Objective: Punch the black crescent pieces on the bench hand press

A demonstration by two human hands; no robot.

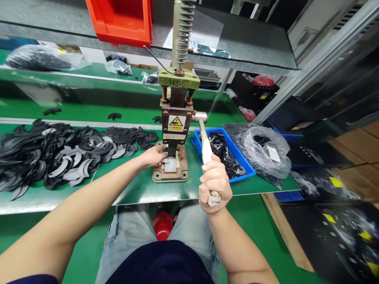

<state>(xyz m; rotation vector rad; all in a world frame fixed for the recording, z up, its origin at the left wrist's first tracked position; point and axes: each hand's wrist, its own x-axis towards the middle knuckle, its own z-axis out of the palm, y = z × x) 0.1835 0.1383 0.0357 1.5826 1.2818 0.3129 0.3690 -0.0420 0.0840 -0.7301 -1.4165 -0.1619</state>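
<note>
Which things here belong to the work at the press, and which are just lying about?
In use: press, lever gripped by right hand, black piece held at its base by left hand, pile of black pieces, blue tray.
Lying about: red bin, clear bag, bag on shelf.

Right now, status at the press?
Left hand at press base, touching black piece. Right hand shut on lever. Black parts pile left, blue bin right.
</note>
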